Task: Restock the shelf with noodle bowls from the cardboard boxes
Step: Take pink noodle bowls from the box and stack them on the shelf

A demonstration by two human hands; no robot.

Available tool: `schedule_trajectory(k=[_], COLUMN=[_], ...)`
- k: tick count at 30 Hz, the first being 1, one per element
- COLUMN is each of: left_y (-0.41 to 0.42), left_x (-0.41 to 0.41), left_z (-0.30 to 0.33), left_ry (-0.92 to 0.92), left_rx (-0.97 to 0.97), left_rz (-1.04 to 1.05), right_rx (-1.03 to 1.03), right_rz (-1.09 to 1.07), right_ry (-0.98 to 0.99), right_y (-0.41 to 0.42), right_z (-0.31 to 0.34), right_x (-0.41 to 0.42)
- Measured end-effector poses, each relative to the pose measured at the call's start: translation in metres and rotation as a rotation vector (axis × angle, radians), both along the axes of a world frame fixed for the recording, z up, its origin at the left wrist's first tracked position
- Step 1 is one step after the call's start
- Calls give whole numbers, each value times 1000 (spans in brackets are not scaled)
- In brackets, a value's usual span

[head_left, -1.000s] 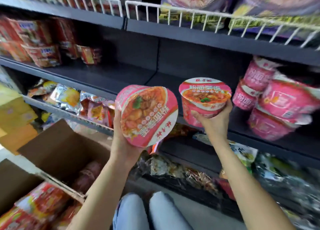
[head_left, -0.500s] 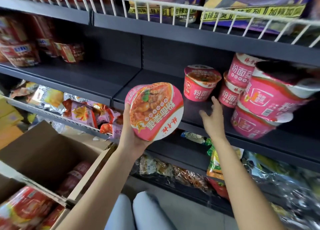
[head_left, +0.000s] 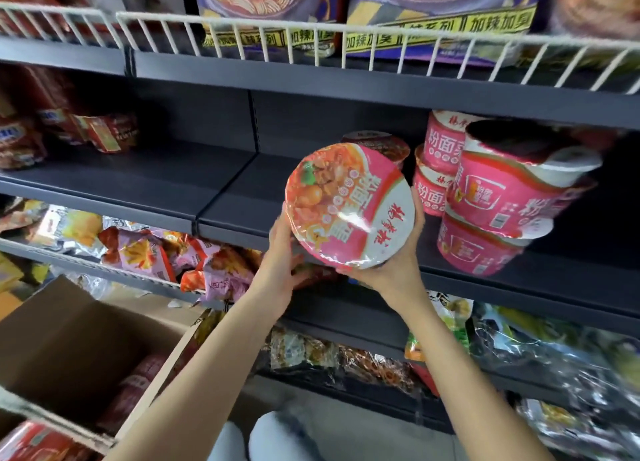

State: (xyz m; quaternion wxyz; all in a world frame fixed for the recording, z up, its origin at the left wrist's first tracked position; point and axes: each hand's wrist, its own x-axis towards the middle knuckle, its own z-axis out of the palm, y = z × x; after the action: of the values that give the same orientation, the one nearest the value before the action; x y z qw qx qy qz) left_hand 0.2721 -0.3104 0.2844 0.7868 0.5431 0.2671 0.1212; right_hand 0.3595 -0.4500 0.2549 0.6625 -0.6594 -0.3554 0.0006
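A pink noodle bowl (head_left: 349,206) with its lid tilted toward me hangs in front of the dark middle shelf (head_left: 242,214). My left hand (head_left: 282,252) holds its lower left side, and my right hand (head_left: 398,256) cups it from below and the right, fingers curled up its rim. Just behind it a single pink bowl (head_left: 381,143) stands on the shelf. Further right sit stacked pink bowls (head_left: 491,204). An open cardboard box (head_left: 86,336) at the lower left holds red bowls (head_left: 138,388).
Red noodle packs (head_left: 104,131) sit at the left of the same shelf. A white wire rail (head_left: 311,41) fronts the upper shelf with purple packets. Snack bags (head_left: 156,249) fill the shelf below. My knees (head_left: 273,440) show at the bottom.
My right hand set its bowl on the shelf, let go, then came back to take the other bowl, which both hands now hold further right, near the shelf.
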Motion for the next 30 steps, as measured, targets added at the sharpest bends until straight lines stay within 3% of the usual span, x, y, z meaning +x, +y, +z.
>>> schedule_trajectory(k=[5,9,13,18,25,27,30], left_y=[8,12,18,31,42,46,52], left_x=[42,66,82,135,178,184,190], left_z=[9,7,-6,6,-3,-3,1], left_ry=[-194,-365,-375,-269,-264,-197,-9], left_rx=[257,386,543,749,785,926,1287], left_rz=[231,145,11,-265,-242,-250,-279], right_rx=[43,117,151,-210,-589,-762,-982], right_rz=[-169,-349,-542,-678,-766,-743,-718], right_ry=[114,89,2,-91,-585,-597,-510], right_y=[18,34,58,82,75,76,77], right_z=[3,15,40,40,16,14,14], right_x=[17,52,91,126,121,127,140])
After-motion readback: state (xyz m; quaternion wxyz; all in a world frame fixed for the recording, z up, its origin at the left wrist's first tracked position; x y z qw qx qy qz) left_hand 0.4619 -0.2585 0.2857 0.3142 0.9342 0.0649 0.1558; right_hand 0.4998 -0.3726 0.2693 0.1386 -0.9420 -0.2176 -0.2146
